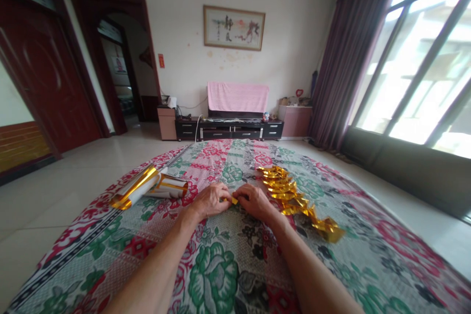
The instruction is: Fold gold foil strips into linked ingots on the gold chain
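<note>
Close together over the middle of the flowered cloth [213,274], my left hand [214,199] and my right hand [253,200] pinch a small piece of gold foil paper [234,200] between their fingertips. Most of that piece is hidden by the fingers. To the right of my right hand lies a row of folded gold foil pieces [287,191], overlapping in a line that runs toward me. Left of my left hand, rolled sheets of gold foil paper [136,186] with white backs rest on the cloth.
Beyond the cloth, a low black cabinet [231,131] stands by the wall, with a pink cloth [238,96] draped over something on it. A window [423,68] and a purple curtain [342,54] are at the right. Red doors [40,68] stand at the left.
</note>
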`<state>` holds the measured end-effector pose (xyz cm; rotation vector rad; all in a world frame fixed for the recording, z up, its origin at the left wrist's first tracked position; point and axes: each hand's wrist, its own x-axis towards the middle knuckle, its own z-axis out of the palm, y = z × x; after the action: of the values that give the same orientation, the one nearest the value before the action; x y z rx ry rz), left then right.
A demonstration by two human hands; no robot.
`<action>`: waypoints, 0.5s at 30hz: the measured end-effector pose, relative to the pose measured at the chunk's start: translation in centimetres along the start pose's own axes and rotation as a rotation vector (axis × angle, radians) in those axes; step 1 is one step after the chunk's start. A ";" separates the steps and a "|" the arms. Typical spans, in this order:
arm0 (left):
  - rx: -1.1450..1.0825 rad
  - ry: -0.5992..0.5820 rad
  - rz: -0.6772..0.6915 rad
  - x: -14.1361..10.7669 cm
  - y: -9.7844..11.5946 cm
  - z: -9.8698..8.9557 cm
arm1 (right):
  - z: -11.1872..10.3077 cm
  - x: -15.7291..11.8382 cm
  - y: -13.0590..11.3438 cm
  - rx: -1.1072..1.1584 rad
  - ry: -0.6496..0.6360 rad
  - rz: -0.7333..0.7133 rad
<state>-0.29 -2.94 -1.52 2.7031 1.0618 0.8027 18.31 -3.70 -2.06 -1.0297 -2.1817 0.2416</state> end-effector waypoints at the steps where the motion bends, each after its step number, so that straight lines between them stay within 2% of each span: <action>1: 0.009 -0.002 0.008 0.0 0.0 0.0 | 0.0 0.0 -0.1 -0.006 0.005 0.002; 15: 0.027 0.038 0.008 0.0 0.4 0.1 | 0.4 -0.1 -0.2 -0.016 0.024 0.027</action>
<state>-0.03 -3.21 -1.48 2.7268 1.0782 0.8505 17.99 -3.87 -2.28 -1.0663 -2.1520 0.2237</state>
